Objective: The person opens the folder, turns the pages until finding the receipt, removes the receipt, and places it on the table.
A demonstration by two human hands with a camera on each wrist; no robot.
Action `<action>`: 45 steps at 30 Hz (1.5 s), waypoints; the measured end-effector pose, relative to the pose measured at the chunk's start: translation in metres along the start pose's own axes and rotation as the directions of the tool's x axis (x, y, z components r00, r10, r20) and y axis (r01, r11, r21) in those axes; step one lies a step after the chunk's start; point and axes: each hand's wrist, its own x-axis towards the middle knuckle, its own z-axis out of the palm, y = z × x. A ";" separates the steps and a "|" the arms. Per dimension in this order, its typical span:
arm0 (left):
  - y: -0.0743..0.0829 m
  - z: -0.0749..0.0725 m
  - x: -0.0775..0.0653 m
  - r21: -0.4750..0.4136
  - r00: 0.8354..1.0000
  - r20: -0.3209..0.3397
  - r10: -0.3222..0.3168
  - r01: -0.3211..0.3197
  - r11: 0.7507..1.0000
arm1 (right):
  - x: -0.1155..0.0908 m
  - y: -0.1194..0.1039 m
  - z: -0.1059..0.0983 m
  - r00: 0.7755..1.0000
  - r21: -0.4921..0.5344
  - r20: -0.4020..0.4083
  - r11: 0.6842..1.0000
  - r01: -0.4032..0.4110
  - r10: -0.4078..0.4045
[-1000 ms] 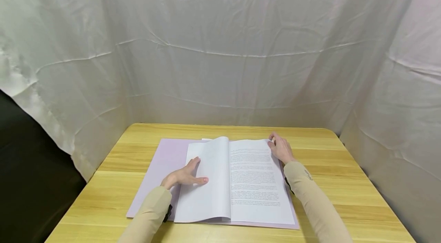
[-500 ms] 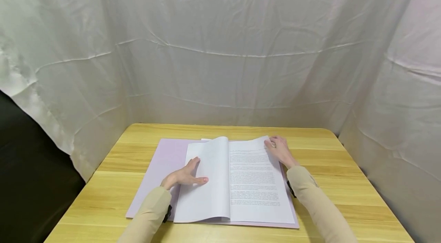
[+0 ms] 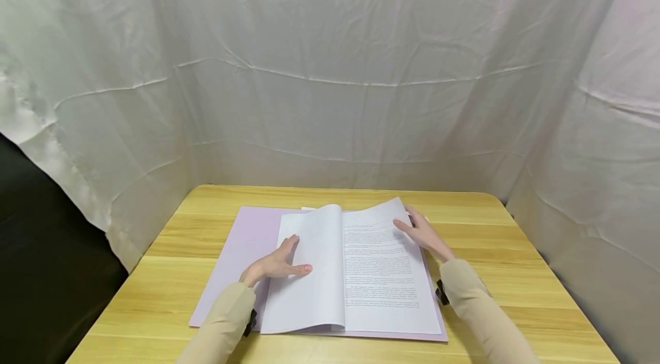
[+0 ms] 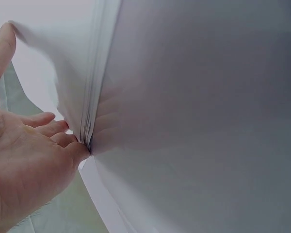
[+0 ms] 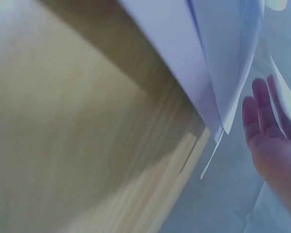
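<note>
A lavender folder (image 3: 258, 232) lies spread on the table, with a stack of white paper open on it. Turned sheets (image 3: 314, 289) curl over to the left, and a printed page (image 3: 381, 272) faces up on the right. My left hand (image 3: 275, 263) rests on the turned sheets, thumb and fingers spread; in the left wrist view, the hand (image 4: 36, 155) meets the sheets' edges. At the printed page's far right corner, my right hand (image 3: 425, 238) holds the raised page, thumb in front and fingers behind. The right wrist view shows the fingers (image 5: 262, 111) beside the lifted paper; the thumb is hidden there.
The wooden table (image 3: 495, 272) extends around the folder, its far edge near the paper's top. Pale grey curtains (image 3: 361, 94) hang behind and on both sides. Dark material (image 3: 46, 261) shows at the far left.
The printed page's far right corner has risen higher. My right hand has shifted slightly nearer, its fingers moving behind the page. The left hand stays in place.
</note>
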 end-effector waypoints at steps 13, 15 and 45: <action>0.004 0.003 -0.003 -0.034 0.999 -0.035 0.010 -0.011 0.999 | -0.022 -0.007 -0.003 0.992 0.284 0.129 0.958 -0.039 0.002; 0.004 0.003 -0.003 -0.042 0.999 -0.042 0.011 -0.013 0.999 | -0.026 -0.007 -0.004 0.988 0.307 0.152 0.951 -0.041 -0.007; 0.021 0.004 -0.005 -0.288 0.988 -0.150 -0.035 -0.010 0.958 | -0.055 -0.030 -0.001 0.894 0.547 0.389 0.837 -0.028 -0.224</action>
